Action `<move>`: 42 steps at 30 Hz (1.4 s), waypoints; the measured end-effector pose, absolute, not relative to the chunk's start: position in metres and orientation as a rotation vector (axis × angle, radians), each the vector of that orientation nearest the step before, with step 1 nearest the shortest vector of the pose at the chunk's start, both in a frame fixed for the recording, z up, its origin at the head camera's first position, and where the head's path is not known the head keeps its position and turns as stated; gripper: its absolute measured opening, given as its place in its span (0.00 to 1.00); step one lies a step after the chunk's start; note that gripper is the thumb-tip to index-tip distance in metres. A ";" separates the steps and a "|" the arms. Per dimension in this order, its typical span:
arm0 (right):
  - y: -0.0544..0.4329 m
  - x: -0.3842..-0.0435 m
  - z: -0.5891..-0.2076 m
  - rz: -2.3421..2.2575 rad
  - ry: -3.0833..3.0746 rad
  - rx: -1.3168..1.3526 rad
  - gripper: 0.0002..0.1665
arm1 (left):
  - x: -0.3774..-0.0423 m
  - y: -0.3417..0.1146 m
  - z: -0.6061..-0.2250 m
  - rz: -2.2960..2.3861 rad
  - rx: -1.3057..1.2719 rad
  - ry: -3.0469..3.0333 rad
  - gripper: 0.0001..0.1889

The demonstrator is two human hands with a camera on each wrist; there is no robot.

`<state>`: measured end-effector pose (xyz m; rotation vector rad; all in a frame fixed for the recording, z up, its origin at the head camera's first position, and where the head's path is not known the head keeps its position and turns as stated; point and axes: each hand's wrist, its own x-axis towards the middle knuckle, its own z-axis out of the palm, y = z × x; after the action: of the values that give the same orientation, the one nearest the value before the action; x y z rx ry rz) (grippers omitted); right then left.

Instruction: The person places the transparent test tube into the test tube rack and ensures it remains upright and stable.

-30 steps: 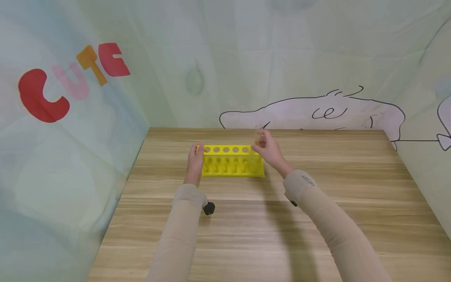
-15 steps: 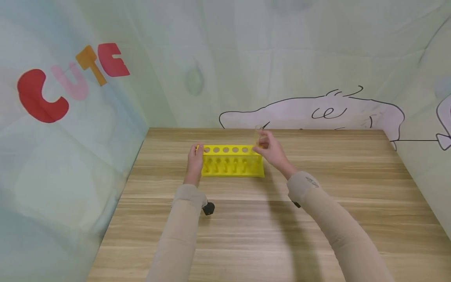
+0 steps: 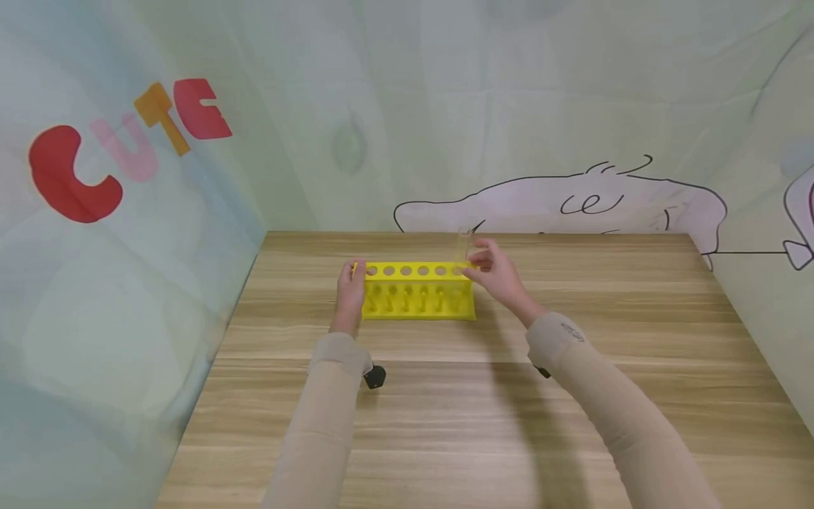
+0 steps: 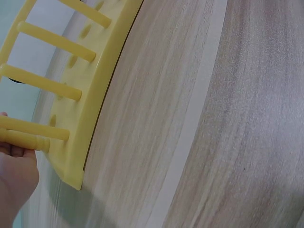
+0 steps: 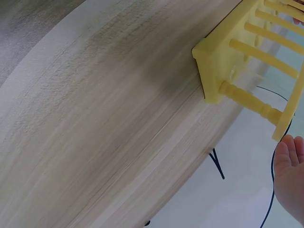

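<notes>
A yellow test tube rack (image 3: 416, 276) with a row of round holes stands upright on the wooden table. My left hand (image 3: 349, 297) grips its left end, the thumb in front; in the left wrist view that hand (image 4: 18, 183) is at the turned end post (image 4: 28, 139). A clear test tube (image 3: 463, 245) stands in the rightmost hole, its upper part rising above the top plate. Right beside it is my right hand (image 3: 501, 277), fingers loosely bent and apart from the tube, thumb at the rack's right corner. In the right wrist view, relaxed fingers (image 5: 284, 154) lie near the top plate's end.
The wooden table (image 3: 420, 424) reaches back to a printed cloth backdrop (image 3: 407, 127), with another cloth side on the left bearing coloured letters (image 3: 203, 109). A black wrist device (image 3: 375, 377) sits under the left cuff.
My right hand has let go of the test tube and drawn slightly to the right. The tube stays in the rack's end hole. My left hand keeps its grip.
</notes>
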<state>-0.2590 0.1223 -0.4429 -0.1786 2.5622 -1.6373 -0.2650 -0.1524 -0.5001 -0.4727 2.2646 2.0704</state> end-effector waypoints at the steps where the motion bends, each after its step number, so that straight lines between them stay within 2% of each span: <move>1: 0.123 -0.259 -0.444 -1.639 2.564 -0.184 0.33 | -0.265 -0.152 -0.500 2.073 -0.473 2.265 0.22; 31: 0.145 -0.251 -0.454 -1.648 2.621 -0.132 0.23 | -0.264 -0.151 -0.489 2.111 -0.495 2.186 0.15; 42: 0.155 -0.250 -0.465 -1.579 2.654 -0.062 0.22 | -0.264 -0.155 -0.491 2.111 -0.542 2.138 0.21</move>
<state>-0.2500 0.1552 -0.4648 -0.0622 2.6543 -1.5786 -0.2636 -0.1547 -0.4909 -0.5421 2.1377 2.1114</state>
